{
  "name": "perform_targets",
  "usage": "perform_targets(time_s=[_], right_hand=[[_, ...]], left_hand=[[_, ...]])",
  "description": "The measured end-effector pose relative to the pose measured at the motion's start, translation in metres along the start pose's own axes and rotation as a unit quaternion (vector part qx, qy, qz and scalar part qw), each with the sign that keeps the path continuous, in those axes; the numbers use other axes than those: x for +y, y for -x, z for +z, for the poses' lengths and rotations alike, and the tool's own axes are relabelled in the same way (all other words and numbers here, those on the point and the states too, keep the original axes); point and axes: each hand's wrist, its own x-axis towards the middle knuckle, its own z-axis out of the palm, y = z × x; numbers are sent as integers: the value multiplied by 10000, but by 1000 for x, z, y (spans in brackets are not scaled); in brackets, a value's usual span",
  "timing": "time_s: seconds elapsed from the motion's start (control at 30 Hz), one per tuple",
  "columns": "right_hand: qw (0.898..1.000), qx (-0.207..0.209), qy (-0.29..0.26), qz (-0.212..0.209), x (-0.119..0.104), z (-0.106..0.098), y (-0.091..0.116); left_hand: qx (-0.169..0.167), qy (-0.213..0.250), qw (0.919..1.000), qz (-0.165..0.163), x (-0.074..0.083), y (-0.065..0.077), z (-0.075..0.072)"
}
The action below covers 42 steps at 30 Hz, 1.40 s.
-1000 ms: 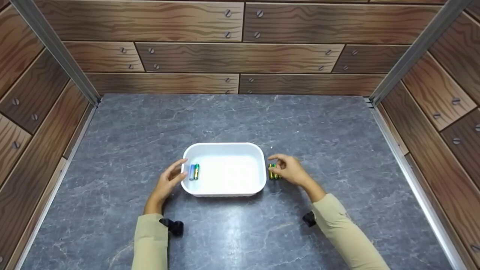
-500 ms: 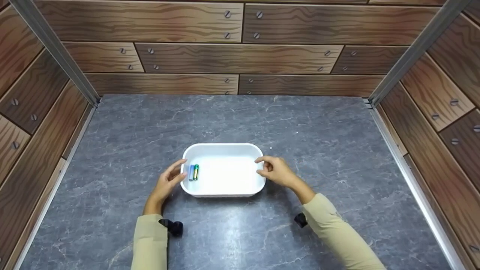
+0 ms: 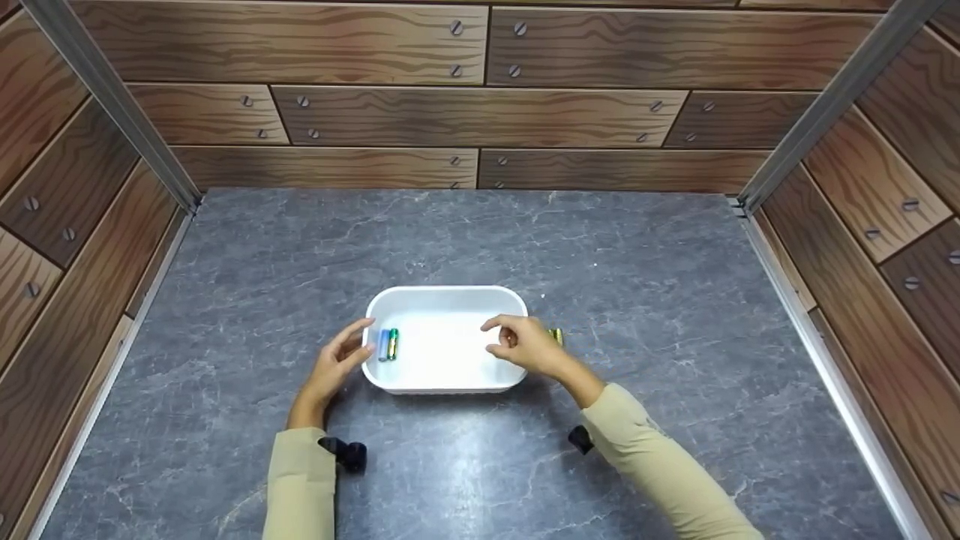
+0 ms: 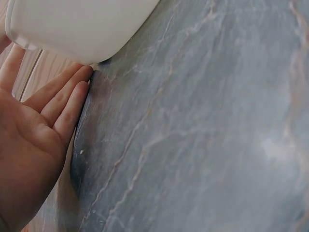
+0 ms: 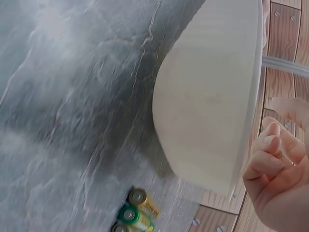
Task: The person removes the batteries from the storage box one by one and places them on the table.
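A white plastic basin (image 3: 446, 388) stands on the table. Inside it at the left, a blue battery (image 3: 384, 345) and a green-and-gold battery (image 3: 393, 344) lie side by side. My left hand (image 3: 334, 367) rests at the basin's left end, thumb and index finger reaching over the rim; in the left wrist view its other fingers lie straight by the outer wall. My right hand (image 3: 529, 346) hovers over the basin's right end, thumb and index finger apart, no object visible between them. Several batteries (image 5: 137, 212) lie outside the right end, mostly hidden by this hand in the head view.
The grey marbled tabletop (image 3: 300, 247) surrounds the basin. Wood-patterned walls (image 3: 480, 112) stand behind and on both sides, with metal posts (image 3: 127, 105) at the back corners. A black wrist camera (image 3: 349, 454) hangs beside the left cuff.
My right hand has moved left from above the outside batteries, past the basin's right rim, to over its inside. The left hand and the two batteries in the basin have stayed put.
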Motion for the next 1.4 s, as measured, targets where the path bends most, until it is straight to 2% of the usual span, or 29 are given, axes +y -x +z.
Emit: perform_targets(time_s=[0.27,0.47,0.83,1.07,1.2,1.4], right_hand=[[9993,-283,142,-184,-7,16,-9],[9987,-424,236,-168,-12,28,-16],[9979,-382,489,-205,-18,49,-33],[9984,-373,421,-40,-24,62,-43],[9990,-357,280,19,-29,69,-49],[9981,-412,398,229,-33,79,-56]], left_hand=[[-56,-11,10000,74,0,-1,-1],[-4,-40,10000,-18,-1,-1,-1],[-14,99,9999,-83,-1,-1,-1],[13,5,10000,13,-1,0,0],[42,59,10000,-66,0,0,0],[39,-4,9999,-145,0,-1,1]])
